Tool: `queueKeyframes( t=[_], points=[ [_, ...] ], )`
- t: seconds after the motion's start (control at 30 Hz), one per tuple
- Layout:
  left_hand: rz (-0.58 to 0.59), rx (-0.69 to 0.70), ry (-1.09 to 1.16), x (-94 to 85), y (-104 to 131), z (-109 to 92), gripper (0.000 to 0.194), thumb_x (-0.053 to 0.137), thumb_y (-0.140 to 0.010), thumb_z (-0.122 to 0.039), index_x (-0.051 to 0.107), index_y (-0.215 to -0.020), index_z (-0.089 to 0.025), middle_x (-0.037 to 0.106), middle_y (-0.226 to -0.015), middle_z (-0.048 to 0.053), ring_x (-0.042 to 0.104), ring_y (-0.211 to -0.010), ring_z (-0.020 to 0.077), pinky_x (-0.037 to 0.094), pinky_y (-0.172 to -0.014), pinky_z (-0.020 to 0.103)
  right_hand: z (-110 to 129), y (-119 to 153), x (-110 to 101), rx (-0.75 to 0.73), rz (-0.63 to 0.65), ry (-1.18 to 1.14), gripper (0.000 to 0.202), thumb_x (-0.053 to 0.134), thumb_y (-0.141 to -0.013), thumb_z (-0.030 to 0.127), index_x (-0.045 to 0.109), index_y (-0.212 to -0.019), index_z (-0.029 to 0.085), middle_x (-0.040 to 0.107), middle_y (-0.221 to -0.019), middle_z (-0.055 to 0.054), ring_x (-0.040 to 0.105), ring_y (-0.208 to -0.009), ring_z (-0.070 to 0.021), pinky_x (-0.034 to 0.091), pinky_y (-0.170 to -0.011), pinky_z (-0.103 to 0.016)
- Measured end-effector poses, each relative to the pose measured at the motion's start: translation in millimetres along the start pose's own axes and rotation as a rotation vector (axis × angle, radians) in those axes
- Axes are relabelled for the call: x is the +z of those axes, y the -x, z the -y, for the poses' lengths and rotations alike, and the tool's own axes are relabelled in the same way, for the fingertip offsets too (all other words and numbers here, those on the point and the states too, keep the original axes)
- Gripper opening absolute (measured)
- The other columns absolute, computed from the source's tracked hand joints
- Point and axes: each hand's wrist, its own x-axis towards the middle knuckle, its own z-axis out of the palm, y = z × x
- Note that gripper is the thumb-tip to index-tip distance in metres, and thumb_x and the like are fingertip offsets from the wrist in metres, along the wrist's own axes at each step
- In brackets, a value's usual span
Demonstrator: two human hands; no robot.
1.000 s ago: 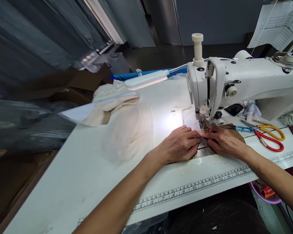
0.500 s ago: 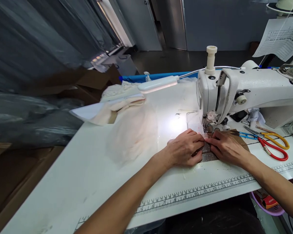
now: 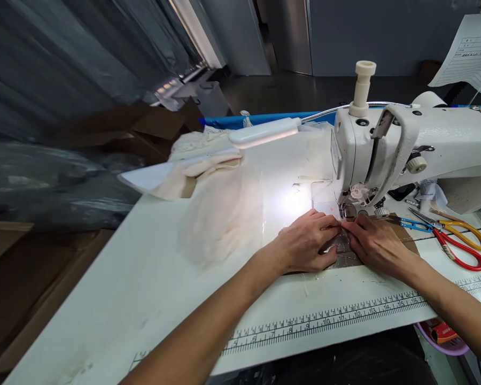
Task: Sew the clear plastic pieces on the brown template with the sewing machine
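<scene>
**Brown flat sheet, partly glossy point(image 3: 347, 254), lying under the left hand point(image 3: 310, 240) and the right hand point(image 3: 379, 243)**

Nearest, along the lower edge of the white tabletop point(image 3: 144, 310), runs a printed black ruler scale point(image 3: 324, 322); below it, at lower right, shows a purple-rimmed plastic basket point(image 3: 452, 351).

Just beyond the scale, right of centre, lies the sheet, directly beneath the hands rather than off to one side. Its long axis seems to run left to right across the frame, though the fingers cover much of it. Both hands are palm down with fingers bent, the left on its left part, the right on its right part. Their fingertips meet near its far edge, about equally close to the metal presser foot point(image 3: 342, 212); whether they pinch anything there, I cannot tell.

Right of the right hand lie slim blue-handled snips point(image 3: 416, 224) and steel scissors with one red and one yellow handle point(image 3: 440, 231).

Farther off, the white sewing machine point(image 3: 452, 141) fills the right side. At centre left sits a blurred, sheer peach heap point(image 3: 224, 219), and beyond it a slim white lamp point(image 3: 264, 133). A printed white paper point(image 3: 473, 56) hangs at upper right.
</scene>
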Motion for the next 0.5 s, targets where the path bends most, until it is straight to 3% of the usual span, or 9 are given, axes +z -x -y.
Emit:
queueKeyframes(
  t=[0.3, 0.5],
  points=[
    [0.059, -0.046, -0.077, -0.5, -0.5, 0.1, 0.032, 0.047, -0.084, -0.023, 0.064, -0.108, -0.012, 0.066, -0.106, 0.011, 0.062, -0.088, 0.0222, 0.051, -0.082, 0.039, 3.8, 1.2, -3.8, -0.013, -0.022, 0.02, 0.027, 0.038, -0.093, 0.011, 0.06, -0.109, 0.014, 0.061, -0.092, -0.011, 0.058, -0.076, -0.0197, 0.047, -0.064, -0.031],
    [0.084, -0.06, -0.124, 1.0, -3.1, 1.9, 0.03, 0.047, -0.086, -0.028, 0.065, -0.103, -0.011, 0.064, -0.104, 0.011, 0.061, -0.083, 0.0217, 0.049, -0.079, 0.039, 7.0, -3.5, -5.8, 0.032, 0.042, 0.058, 0.028, 0.039, -0.093, 0.012, 0.06, -0.111, 0.014, 0.064, -0.096, -0.013, 0.06, -0.076, -0.0201, 0.046, -0.063, -0.031]
  ],
)
